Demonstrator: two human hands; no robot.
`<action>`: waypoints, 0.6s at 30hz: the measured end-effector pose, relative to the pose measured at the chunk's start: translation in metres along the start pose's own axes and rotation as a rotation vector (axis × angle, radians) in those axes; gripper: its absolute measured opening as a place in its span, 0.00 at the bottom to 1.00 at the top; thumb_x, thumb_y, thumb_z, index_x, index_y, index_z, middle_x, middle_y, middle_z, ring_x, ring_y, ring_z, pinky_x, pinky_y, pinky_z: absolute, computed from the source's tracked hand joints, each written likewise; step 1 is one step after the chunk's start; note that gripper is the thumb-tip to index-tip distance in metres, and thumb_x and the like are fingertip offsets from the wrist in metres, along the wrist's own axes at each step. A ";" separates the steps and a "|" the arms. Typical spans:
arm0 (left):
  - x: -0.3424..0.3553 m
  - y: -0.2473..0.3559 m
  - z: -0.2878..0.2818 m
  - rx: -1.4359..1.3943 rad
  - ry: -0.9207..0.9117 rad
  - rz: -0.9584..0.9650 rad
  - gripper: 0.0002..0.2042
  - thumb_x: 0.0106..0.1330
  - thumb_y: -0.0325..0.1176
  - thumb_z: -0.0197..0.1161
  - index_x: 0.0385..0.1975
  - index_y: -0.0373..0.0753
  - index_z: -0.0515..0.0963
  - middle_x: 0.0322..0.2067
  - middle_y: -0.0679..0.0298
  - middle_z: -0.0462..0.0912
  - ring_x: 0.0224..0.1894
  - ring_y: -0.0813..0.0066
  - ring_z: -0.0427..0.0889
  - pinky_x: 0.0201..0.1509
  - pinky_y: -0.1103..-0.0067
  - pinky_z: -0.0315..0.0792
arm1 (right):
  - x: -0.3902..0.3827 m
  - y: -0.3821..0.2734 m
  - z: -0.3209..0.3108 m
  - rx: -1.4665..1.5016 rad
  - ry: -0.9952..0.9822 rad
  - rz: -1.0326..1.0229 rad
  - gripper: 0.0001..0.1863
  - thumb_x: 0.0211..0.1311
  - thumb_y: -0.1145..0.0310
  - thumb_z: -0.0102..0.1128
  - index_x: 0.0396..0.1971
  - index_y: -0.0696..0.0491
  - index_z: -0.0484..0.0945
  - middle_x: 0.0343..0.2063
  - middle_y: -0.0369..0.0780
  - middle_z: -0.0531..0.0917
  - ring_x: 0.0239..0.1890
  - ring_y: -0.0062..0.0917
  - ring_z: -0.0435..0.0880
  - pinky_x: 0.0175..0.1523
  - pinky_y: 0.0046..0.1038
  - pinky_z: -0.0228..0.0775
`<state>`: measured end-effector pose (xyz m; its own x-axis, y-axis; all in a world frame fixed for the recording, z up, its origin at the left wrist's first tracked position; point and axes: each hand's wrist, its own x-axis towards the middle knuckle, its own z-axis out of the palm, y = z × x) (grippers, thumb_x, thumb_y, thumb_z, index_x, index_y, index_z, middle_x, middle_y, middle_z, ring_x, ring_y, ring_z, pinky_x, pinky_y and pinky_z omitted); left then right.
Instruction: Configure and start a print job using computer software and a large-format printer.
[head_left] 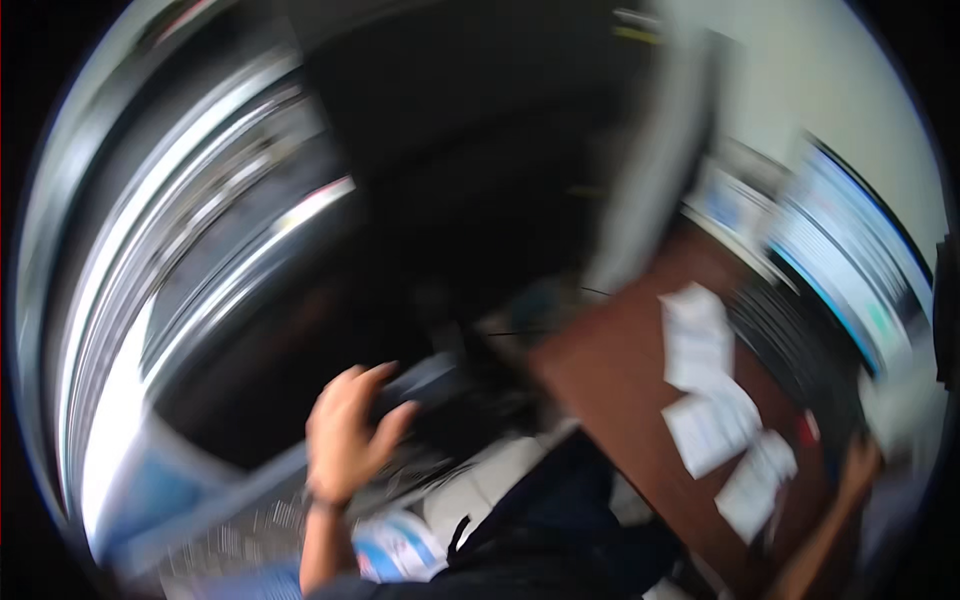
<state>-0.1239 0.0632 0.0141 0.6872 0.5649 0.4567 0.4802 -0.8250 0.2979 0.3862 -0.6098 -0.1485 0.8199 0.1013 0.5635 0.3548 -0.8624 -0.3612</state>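
A person's left hand (350,435), thumb and fingers parted, reaches beside a blurred dark-grey, elongated object (428,376) left of the brown wooden counter (610,375); contact is unclear. The object's long axis slants up and rightward, away from the palm. The right hand (858,470) is at the counter's right edge, its grip impossible to tell. Three white printed paper sheets (712,430) lie between the counter's left edge and a black keyboard (785,335), their print too blurred to read.
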 end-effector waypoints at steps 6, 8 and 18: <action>0.023 0.030 0.000 0.079 -0.363 0.070 0.28 0.74 0.50 0.58 0.67 0.39 0.71 0.60 0.43 0.78 0.57 0.44 0.81 0.57 0.60 0.77 | -0.020 -0.084 -0.020 -0.165 0.279 -0.078 0.16 0.62 0.70 0.60 0.48 0.59 0.82 0.44 0.51 0.84 0.47 0.49 0.82 0.55 0.44 0.73; 0.025 0.035 0.002 0.130 -0.341 0.097 0.28 0.75 0.50 0.57 0.67 0.37 0.71 0.60 0.43 0.78 0.56 0.42 0.81 0.57 0.60 0.78 | -0.016 -0.103 -0.008 -0.163 0.278 -0.066 0.15 0.60 0.74 0.59 0.47 0.57 0.83 0.41 0.48 0.82 0.47 0.45 0.80 0.54 0.42 0.71; 0.022 0.042 -0.002 0.230 -0.326 0.046 0.28 0.77 0.50 0.53 0.66 0.35 0.70 0.59 0.43 0.79 0.57 0.42 0.81 0.58 0.61 0.77 | -0.028 -0.172 0.013 -0.067 -0.084 -0.206 0.18 0.57 0.80 0.58 0.46 0.51 0.86 0.39 0.41 0.77 0.46 0.37 0.75 0.54 0.38 0.66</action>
<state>-0.0899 0.0407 0.0379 0.8301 0.5327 0.1646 0.5287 -0.8458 0.0712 0.3082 -0.4580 -0.1115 0.7685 0.3173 0.5556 0.4905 -0.8497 -0.1933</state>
